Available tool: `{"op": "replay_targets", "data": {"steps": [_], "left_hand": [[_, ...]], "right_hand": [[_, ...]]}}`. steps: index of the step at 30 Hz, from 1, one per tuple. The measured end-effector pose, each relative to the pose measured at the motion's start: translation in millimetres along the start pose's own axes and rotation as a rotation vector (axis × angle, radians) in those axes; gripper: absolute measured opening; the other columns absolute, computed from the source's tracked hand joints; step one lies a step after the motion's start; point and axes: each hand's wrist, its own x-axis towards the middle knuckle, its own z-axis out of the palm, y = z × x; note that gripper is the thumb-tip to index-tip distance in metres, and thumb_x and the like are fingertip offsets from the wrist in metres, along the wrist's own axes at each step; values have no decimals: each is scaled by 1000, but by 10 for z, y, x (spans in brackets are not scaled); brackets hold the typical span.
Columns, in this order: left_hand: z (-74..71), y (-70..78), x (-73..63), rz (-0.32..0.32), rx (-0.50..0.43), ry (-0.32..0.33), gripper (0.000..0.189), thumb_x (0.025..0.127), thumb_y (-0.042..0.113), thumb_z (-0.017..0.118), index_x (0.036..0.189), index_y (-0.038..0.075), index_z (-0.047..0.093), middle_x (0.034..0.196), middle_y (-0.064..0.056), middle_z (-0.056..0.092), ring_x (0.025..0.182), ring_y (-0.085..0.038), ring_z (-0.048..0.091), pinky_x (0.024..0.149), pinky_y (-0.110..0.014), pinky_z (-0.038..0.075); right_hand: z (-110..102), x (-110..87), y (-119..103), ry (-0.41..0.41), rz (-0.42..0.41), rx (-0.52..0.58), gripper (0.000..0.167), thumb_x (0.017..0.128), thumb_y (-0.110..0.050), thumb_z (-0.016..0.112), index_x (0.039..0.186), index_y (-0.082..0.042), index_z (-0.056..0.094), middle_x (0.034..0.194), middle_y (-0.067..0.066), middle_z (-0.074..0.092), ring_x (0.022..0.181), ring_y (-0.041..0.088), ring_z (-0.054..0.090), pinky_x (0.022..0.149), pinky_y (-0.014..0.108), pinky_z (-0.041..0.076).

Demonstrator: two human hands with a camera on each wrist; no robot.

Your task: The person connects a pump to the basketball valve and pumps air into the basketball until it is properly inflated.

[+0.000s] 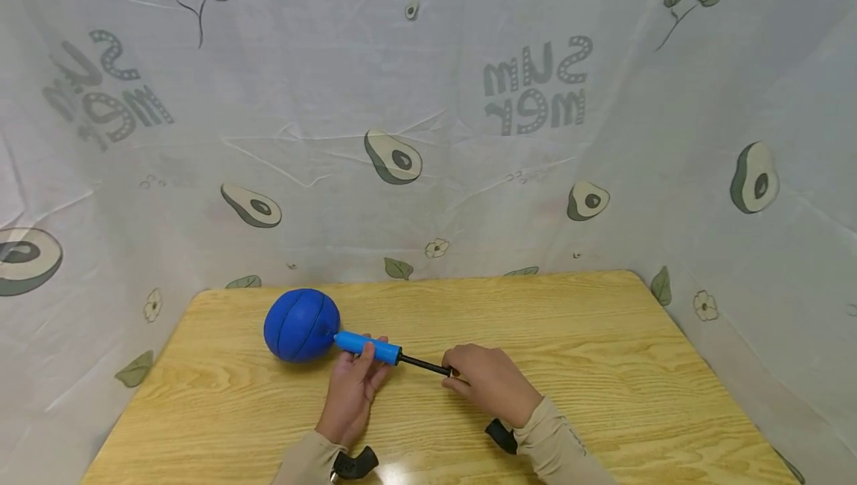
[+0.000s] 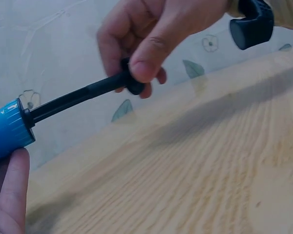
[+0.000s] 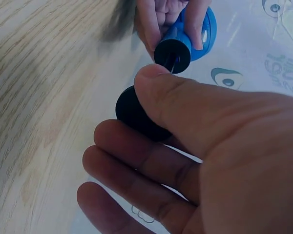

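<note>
A blue ball (image 1: 301,326) with dark seam lines sits on the left part of the wooden table. The tip end of a blue hand pump (image 1: 382,349) meets the ball's right side; whether a needle goes in is too small to see. My left hand (image 1: 351,390) grips the pump's barrel from below, thumb over it. The black rod stands well out of the barrel. At its far end my right hand (image 1: 492,381) pinches the black handle (image 3: 139,114) between thumb and fingers. In the left wrist view, the barrel's ribbed end cap (image 2: 12,124) shows beside the left fingers.
The wooden table (image 1: 602,336) runs back to a pale curtain (image 1: 428,83) printed with avocados, leaves and mirrored lettering, which also hangs along both sides. Each wrist wears a black strapped device (image 1: 356,463).
</note>
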Motion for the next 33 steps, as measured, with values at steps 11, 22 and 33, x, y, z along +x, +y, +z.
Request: {"op": "replay_targets", "data": {"steps": [11, 22, 33], "left_hand": [[179, -112, -109, -77, 39, -75, 65, 110, 26, 55, 152, -8, 20, 147, -21, 50, 122, -15, 64, 105, -34, 53], [223, -90, -147, -96, 10, -126, 66, 110, 26, 54, 153, -5, 16, 153, -23, 44, 127, -17, 62, 109, -34, 50], [264, -80, -164, -166, 5, -246, 67, 110, 30, 53, 153, -5, 16, 152, -17, 48, 131, -19, 60, 112, -42, 48]], "right_hand": [[11, 24, -47, -28, -29, 85, 14, 96, -31, 75, 97, -18, 70, 82, -12, 61, 68, -2, 48, 58, 19, 45], [75, 49, -97, 3, 37, 152, 27, 97, -34, 76, 114, -14, 70, 96, -5, 68, 81, 7, 62, 66, 23, 53], [139, 43, -93, 53, 100, 160, 34, 101, -47, 66, 114, -16, 72, 88, -10, 58, 71, 5, 50, 60, 23, 44]]}}
